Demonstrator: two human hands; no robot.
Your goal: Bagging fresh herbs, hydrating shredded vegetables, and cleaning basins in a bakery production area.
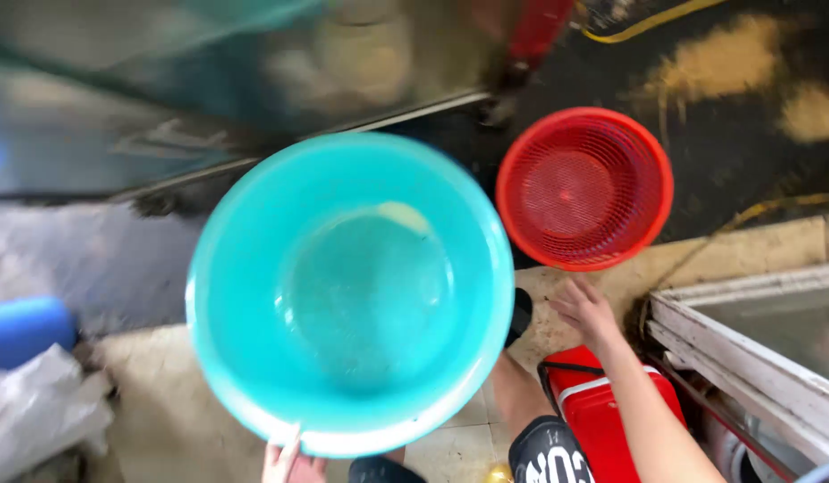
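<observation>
Gripping near rim of turquoise basin with left hand, fingers closed on it, mid-scene above floor; right hand spread open, empty, near red basket.

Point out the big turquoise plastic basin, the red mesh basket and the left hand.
turquoise plastic basin point(253, 376): head view, bare inner wall.
red mesh basket point(583, 188): head view, middle of its bottom.
left hand point(285, 462): head view, fingers at basin's rim.
</observation>
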